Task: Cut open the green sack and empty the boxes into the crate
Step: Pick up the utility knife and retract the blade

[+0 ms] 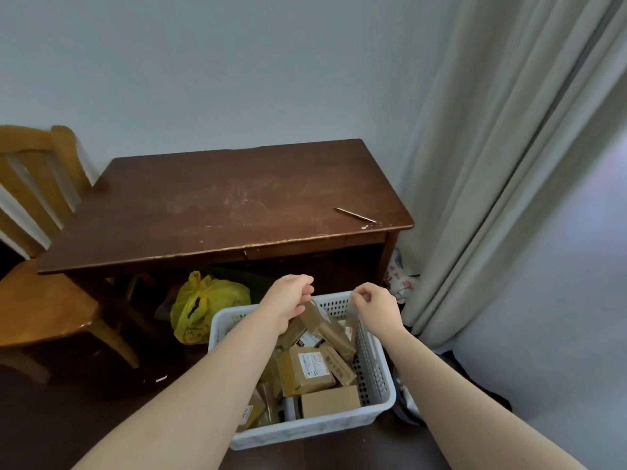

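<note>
Both hands hover over the far rim of the white crate (305,432), lower centre. The boxes (307,368) lie piled in it, directly below the hands. One long box (330,329) leans from upper left to lower right, its top end at the left hand (288,298), the nearer one. That hand is curled, grip unclear. The right hand (378,308) is curled on nothing visible. The green sack is possibly the dark shape (251,278) under the table (220,205), mostly hidden.
</note>
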